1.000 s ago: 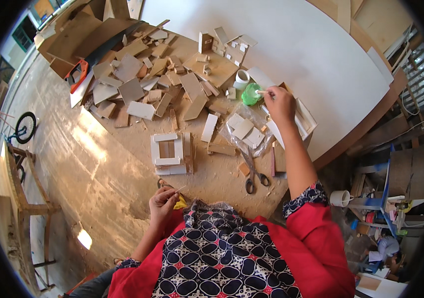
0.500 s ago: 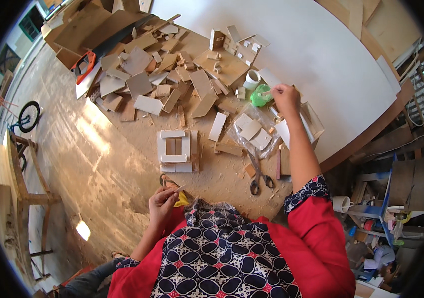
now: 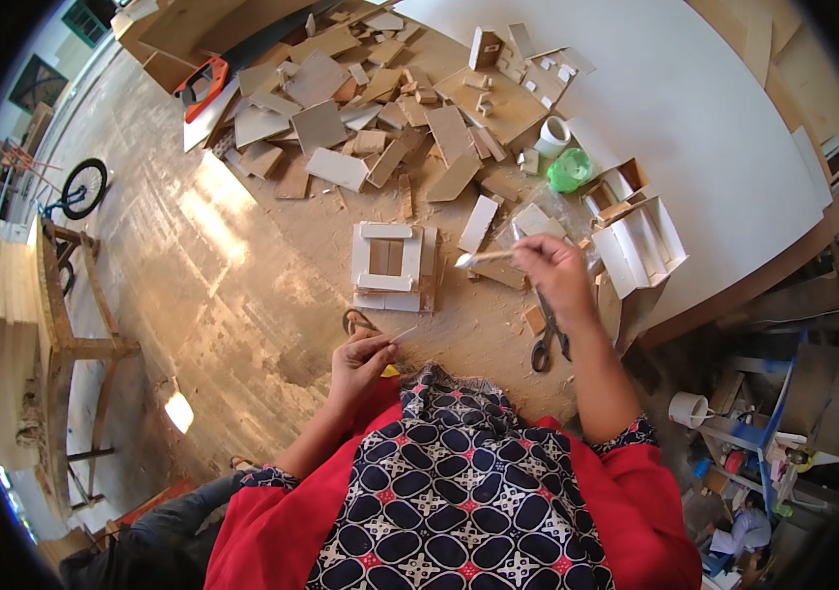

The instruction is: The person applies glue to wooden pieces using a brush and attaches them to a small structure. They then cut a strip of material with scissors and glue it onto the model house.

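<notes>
My right hand (image 3: 557, 273) pinches a thin wooden stick (image 3: 490, 258) with a white blob on its tip, held in the air right of the middle. Lower and to the left, my left hand (image 3: 360, 369) grips a small pale strip (image 3: 405, 335) between thumb and fingers. Between and beyond the hands, a square white frame (image 3: 364, 261) with an opening lies on other flat pieces on the floor. Black-handled scissors (image 3: 541, 354) are partly hidden below my right hand. Past that hand stands a green plastic container (image 3: 569, 171), its contents unclear.
Wood offcuts (image 3: 339, 169) pile up at the far side, with an orange-handled saw (image 3: 205, 87) at their left. A white roll (image 3: 553, 136) and a box-like white piece (image 3: 641, 246) lie to the right, near a large white board (image 3: 724, 167). A wooden trestle (image 3: 95, 348) stands left.
My right hand has come back from the green container toward me, bringing the stick with its white tip. My left hand still holds the strip, and the whole view has shifted.
</notes>
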Demonstrator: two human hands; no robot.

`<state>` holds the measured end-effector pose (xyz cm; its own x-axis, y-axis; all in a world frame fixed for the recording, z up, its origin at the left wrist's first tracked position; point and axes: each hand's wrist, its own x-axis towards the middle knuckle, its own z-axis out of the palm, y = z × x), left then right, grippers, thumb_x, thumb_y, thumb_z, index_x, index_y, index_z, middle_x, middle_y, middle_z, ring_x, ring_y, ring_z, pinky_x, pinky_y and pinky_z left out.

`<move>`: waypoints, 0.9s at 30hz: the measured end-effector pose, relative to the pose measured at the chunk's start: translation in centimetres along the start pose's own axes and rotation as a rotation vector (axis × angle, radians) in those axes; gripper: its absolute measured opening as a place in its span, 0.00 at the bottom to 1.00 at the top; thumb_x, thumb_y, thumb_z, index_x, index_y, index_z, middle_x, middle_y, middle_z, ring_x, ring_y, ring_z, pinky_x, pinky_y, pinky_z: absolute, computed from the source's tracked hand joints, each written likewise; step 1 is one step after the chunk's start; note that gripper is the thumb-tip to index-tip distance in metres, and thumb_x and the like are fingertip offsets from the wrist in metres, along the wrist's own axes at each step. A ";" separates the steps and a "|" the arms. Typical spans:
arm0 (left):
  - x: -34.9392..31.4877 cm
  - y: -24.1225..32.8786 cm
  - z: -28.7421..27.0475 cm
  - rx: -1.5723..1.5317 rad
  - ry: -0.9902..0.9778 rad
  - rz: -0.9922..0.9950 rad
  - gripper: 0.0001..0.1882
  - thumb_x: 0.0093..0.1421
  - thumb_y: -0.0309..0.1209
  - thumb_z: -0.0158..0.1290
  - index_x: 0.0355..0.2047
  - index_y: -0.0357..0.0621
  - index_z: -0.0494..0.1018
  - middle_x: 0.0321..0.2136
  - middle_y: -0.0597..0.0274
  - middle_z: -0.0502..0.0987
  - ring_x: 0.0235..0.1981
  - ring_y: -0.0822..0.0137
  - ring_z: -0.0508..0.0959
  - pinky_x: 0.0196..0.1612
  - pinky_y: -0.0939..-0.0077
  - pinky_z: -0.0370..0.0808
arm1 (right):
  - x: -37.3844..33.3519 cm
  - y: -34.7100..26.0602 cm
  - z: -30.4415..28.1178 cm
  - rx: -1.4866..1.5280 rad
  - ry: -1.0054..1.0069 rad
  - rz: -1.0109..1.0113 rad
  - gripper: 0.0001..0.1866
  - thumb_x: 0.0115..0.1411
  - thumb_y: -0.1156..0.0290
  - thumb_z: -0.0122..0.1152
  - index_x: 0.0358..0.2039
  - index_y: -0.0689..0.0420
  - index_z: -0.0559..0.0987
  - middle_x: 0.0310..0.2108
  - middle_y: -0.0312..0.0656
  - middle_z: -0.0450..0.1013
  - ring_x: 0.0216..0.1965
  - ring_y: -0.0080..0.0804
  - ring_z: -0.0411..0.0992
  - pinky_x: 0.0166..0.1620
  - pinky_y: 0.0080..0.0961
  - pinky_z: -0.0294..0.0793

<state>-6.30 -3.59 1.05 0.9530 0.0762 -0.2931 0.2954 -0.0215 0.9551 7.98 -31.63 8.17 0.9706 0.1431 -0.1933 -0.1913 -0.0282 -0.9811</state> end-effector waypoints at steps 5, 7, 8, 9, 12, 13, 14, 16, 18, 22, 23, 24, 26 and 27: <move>-0.5 -0.1 -0.3 -0.026 -0.015 -0.014 0.08 0.58 0.22 0.54 0.36 0.29 0.78 0.29 0.64 0.75 0.31 0.76 0.74 0.34 0.83 0.71 | -1.8 4.4 4.1 -0.232 -0.014 -0.159 0.07 0.55 0.75 0.63 0.35 0.61 0.80 0.23 0.31 0.75 0.22 0.13 0.66 0.26 0.13 0.66; -0.7 -0.3 -0.3 -0.045 0.005 -0.024 0.08 0.58 0.22 0.54 0.36 0.30 0.78 0.30 0.64 0.75 0.31 0.76 0.74 0.34 0.83 0.72 | -2.5 4.1 5.1 -0.301 0.019 -0.199 0.08 0.54 0.75 0.64 0.35 0.62 0.80 0.22 0.33 0.74 0.20 0.13 0.66 0.25 0.14 0.66; -0.9 -0.4 -0.3 -0.055 0.012 -0.030 0.08 0.58 0.22 0.54 0.36 0.30 0.78 0.31 0.64 0.75 0.31 0.76 0.74 0.35 0.83 0.72 | -2.7 4.1 5.3 -0.334 0.021 -0.201 0.08 0.53 0.75 0.64 0.34 0.62 0.80 0.22 0.34 0.75 0.20 0.14 0.66 0.25 0.15 0.66; -1.0 -0.4 -0.3 -0.049 0.015 -0.035 0.08 0.58 0.22 0.54 0.36 0.30 0.78 0.31 0.64 0.75 0.31 0.76 0.75 0.35 0.83 0.72 | -2.9 4.1 5.4 -0.368 0.023 -0.202 0.08 0.53 0.75 0.64 0.34 0.62 0.80 0.23 0.35 0.75 0.20 0.15 0.67 0.25 0.15 0.66; -1.2 -0.5 -0.3 -0.047 0.024 -0.044 0.08 0.58 0.23 0.55 0.37 0.30 0.78 0.32 0.64 0.74 0.30 0.76 0.75 0.35 0.84 0.73 | -3.4 4.2 5.8 -0.470 0.022 -0.308 0.07 0.52 0.75 0.64 0.33 0.61 0.80 0.24 0.39 0.75 0.20 0.21 0.70 0.25 0.19 0.68; -1.3 -0.5 -0.3 -0.056 0.026 -0.044 0.09 0.58 0.24 0.55 0.37 0.30 0.77 0.32 0.64 0.74 0.30 0.76 0.75 0.35 0.84 0.73 | -3.5 4.3 5.9 -0.504 0.020 -0.361 0.07 0.52 0.76 0.64 0.32 0.60 0.80 0.24 0.41 0.75 0.21 0.24 0.72 0.25 0.20 0.69; -1.3 -0.4 -0.2 -0.064 0.024 -0.045 0.09 0.58 0.24 0.55 0.37 0.30 0.77 0.32 0.64 0.74 0.30 0.76 0.75 0.34 0.84 0.73 | -3.5 4.6 5.9 -0.541 0.021 -0.482 0.07 0.51 0.76 0.64 0.32 0.60 0.80 0.25 0.41 0.75 0.22 0.27 0.72 0.25 0.22 0.70; -1.2 -0.5 -0.1 -0.079 0.011 -0.047 0.10 0.59 0.25 0.56 0.38 0.30 0.77 0.32 0.64 0.75 0.29 0.76 0.76 0.34 0.84 0.73 | -3.4 5.3 5.9 -0.614 0.024 -0.725 0.07 0.50 0.76 0.65 0.32 0.58 0.79 0.27 0.42 0.75 0.24 0.34 0.74 0.26 0.25 0.72; -1.2 -0.5 -0.2 -0.076 0.010 -0.054 0.10 0.59 0.25 0.56 0.38 0.30 0.77 0.32 0.64 0.75 0.29 0.76 0.76 0.33 0.84 0.73 | -4.2 5.3 6.1 -0.700 -0.036 -0.762 0.08 0.49 0.76 0.65 0.32 0.58 0.79 0.28 0.40 0.75 0.26 0.36 0.74 0.27 0.27 0.73; -1.2 -0.4 -0.3 -0.065 0.019 -0.105 0.10 0.59 0.26 0.56 0.38 0.30 0.77 0.33 0.64 0.75 0.26 0.76 0.77 0.30 0.83 0.74 | -5.7 6.1 6.2 -0.807 -0.133 -0.780 0.09 0.49 0.76 0.64 0.33 0.56 0.79 0.28 0.38 0.73 0.27 0.37 0.74 0.29 0.27 0.74; -1.2 -0.4 -0.3 -0.071 0.024 -0.122 0.10 0.59 0.27 0.56 0.38 0.30 0.77 0.33 0.63 0.75 0.26 0.76 0.78 0.29 0.83 0.74 | -6.0 6.4 6.2 -0.825 -0.141 -0.777 0.08 0.49 0.76 0.64 0.32 0.56 0.79 0.28 0.38 0.73 0.27 0.36 0.74 0.29 0.27 0.74; -1.2 -0.5 -0.3 -0.077 0.028 -0.127 0.11 0.59 0.28 0.56 0.38 0.31 0.77 0.32 0.64 0.75 0.26 0.75 0.78 0.29 0.83 0.73 | -6.3 6.7 6.1 -0.842 -0.150 -0.773 0.08 0.49 0.76 0.64 0.32 0.56 0.78 0.28 0.38 0.73 0.27 0.36 0.74 0.29 0.27 0.74; -1.2 -0.9 -0.4 -0.090 0.034 -0.137 0.12 0.59 0.29 0.57 0.38 0.31 0.77 0.31 0.64 0.76 0.26 0.75 0.78 0.27 0.83 0.73 | -6.7 6.9 6.1 -0.864 -0.174 -0.782 0.07 0.49 0.75 0.63 0.31 0.55 0.78 0.28 0.37 0.72 0.27 0.35 0.74 0.28 0.27 0.74; -1.2 -1.1 -0.4 -0.093 0.035 -0.140 0.12 0.59 0.30 0.57 0.38 0.32 0.78 0.30 0.64 0.76 0.26 0.75 0.78 0.27 0.84 0.73 | -6.8 7.0 6.1 -0.869 -0.189 -0.795 0.07 0.49 0.75 0.63 0.31 0.55 0.78 0.28 0.37 0.72 0.28 0.35 0.74 0.28 0.27 0.74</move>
<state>-7.82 -3.21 0.37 0.8995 0.1068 -0.4238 0.4166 0.0835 0.9053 -0.82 -26.81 2.62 0.7215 0.5649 0.4003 0.6874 -0.5155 -0.5116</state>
